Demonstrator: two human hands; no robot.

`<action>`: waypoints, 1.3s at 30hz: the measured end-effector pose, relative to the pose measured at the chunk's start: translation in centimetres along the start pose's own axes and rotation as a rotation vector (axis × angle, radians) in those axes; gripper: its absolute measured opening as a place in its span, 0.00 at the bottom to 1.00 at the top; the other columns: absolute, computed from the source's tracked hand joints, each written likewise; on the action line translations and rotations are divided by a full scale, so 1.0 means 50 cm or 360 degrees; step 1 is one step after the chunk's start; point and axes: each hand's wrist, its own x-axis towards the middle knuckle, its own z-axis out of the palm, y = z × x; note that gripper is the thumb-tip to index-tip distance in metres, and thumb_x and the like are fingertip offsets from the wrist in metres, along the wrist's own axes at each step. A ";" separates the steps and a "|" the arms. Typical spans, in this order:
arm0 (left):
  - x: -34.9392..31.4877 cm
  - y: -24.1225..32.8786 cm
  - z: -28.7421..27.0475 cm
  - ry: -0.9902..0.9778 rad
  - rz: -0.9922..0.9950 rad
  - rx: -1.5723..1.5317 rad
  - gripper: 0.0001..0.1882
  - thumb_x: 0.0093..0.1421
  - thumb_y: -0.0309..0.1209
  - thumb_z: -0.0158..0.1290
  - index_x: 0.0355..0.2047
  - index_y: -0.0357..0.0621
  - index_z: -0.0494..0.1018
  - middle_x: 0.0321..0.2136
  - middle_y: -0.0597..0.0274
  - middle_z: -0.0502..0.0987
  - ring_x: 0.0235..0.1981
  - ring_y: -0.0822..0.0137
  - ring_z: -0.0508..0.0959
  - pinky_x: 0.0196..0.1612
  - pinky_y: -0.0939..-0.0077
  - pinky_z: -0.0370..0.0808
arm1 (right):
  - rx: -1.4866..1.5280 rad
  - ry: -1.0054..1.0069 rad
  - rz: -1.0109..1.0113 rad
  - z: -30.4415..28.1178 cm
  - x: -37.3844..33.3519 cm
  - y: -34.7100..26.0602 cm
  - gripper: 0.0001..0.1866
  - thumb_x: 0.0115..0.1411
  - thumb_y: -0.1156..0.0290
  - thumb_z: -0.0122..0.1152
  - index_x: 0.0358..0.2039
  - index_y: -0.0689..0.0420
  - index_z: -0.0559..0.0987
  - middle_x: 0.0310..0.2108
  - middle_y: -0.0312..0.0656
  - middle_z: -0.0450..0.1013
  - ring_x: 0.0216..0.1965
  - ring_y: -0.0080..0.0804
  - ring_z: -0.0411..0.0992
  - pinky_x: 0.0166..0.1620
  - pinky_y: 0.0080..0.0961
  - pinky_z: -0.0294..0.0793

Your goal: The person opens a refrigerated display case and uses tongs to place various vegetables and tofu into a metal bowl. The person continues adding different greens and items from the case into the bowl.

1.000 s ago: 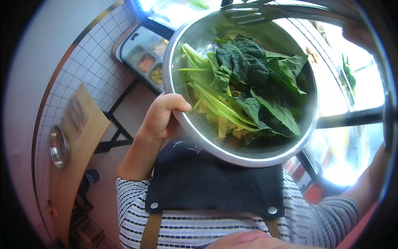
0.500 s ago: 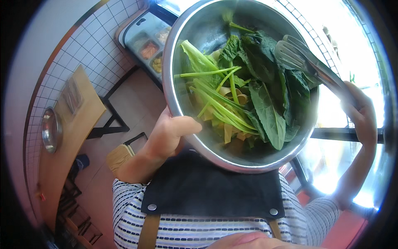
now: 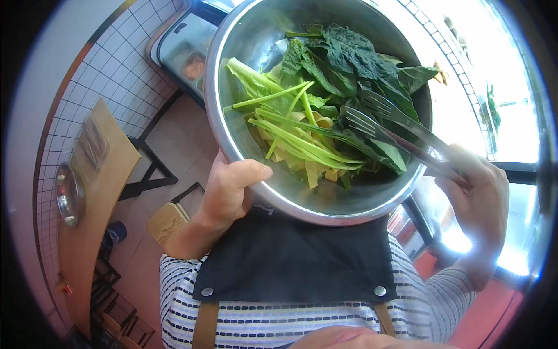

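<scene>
Both hands are grasping: the left hand [image 3: 229, 189] clasps a steel mixing bowl [image 3: 261, 49] at its eight o'clock rim; the right hand [image 3: 479, 198] sits just outside four o'clock. Bracing the bowl firmly and lifting from beneath should limit bruising. Dark leafy greens [image 3: 363, 64] lie toward ten o'clock from the right hand, whose fork-tipped tongs [image 3: 407, 145] reach among them. Pale green stems [image 3: 305, 146], two o'clock from the left hand, overlie flat yellowish strips [image 3: 313, 174].

Left fingers [image 3: 253, 172] grip the bowl [image 3: 261, 46] at its rim. Right fingers [image 3: 474, 166] hold the tongs [image 3: 407, 145], tips among the greens [image 3: 354, 64], up-left of these fingers. Pale strips [image 3: 311, 171] lie between both sets of fingers. Table [image 3: 87, 250]: left of the left fingers.
</scene>
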 end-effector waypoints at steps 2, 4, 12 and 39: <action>0.007 -0.006 -0.003 0.0037 0.0069 0.0035 0.33 0.49 0.21 0.48 0.59 0.28 0.63 0.51 0.46 0.74 0.51 0.54 0.77 0.56 0.62 0.74 | 0.0004 -0.0008 0.0013 -0.003 0.002 0.001 0.17 0.49 0.70 0.69 0.42 0.57 0.82 0.26 0.47 0.79 0.26 0.42 0.77 0.32 0.33 0.72; 0.013 -0.011 -0.004 0.0018 0.0130 -0.0014 0.32 0.49 0.20 0.49 0.58 0.29 0.63 0.51 0.48 0.74 0.51 0.55 0.77 0.56 0.64 0.74 | 0.0049 -0.0119 0.0181 0.000 0.011 0.009 0.15 0.50 0.70 0.68 0.40 0.57 0.83 0.26 0.47 0.79 0.26 0.41 0.77 0.32 0.33 0.72; 0.031 -0.013 -0.011 -0.0044 0.0269 -0.0066 0.31 0.49 0.17 0.50 0.57 0.31 0.64 0.48 0.52 0.75 0.49 0.59 0.77 0.54 0.66 0.73 | 0.0273 -0.0032 -0.0039 0.014 0.032 0.073 0.08 0.51 0.73 0.64 0.32 0.60 0.83 0.22 0.45 0.76 0.23 0.38 0.74 0.33 0.32 0.72; 0.123 -0.035 -0.070 -0.0080 -0.0016 -0.0047 0.21 0.48 0.20 0.48 0.45 0.28 0.72 0.35 0.56 0.78 0.33 0.63 0.79 0.40 0.73 0.76 | 0.1379 0.0230 0.0099 -0.152 -0.051 0.343 0.08 0.52 0.68 0.58 0.24 0.60 0.78 0.13 0.31 0.63 0.12 0.16 0.58 0.17 0.17 0.53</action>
